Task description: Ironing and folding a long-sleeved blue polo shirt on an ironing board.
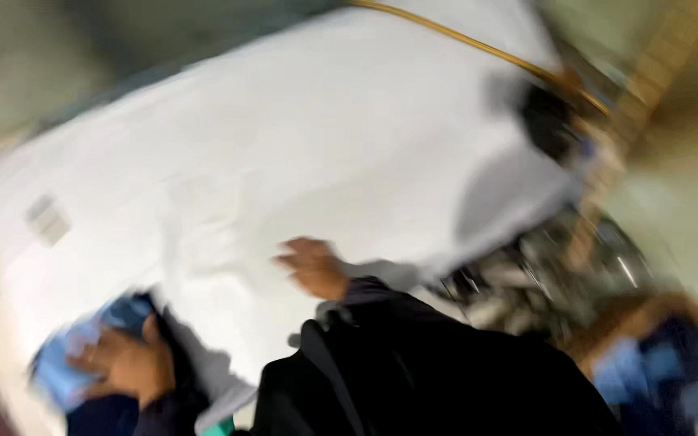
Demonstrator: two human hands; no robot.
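Hands on white cloth and blue fabric

The picture is heavily blurred, so details are coarse. The step in hand looks like spreading or smoothing a large white cloth [309, 145], which lies across most of the view on a work surface, with a thin yellow cord [478, 44] running along its far edge.

The right hand [313, 266] lies on the cloth near its lower middle, the dark sleeve [414, 355] reaching in from below; the fingers seem loosely spread and flat, holding nothing that can be made out. The left hand [127, 363] sits at the lower left, pressing or gripping a bundle of blue fabric [82, 347] just beside the cloth's edge; whether it is closed on it cannot be told.

As a judgement, any next move calls for keeping the cloth flat while the left hand steadies the blue fabric
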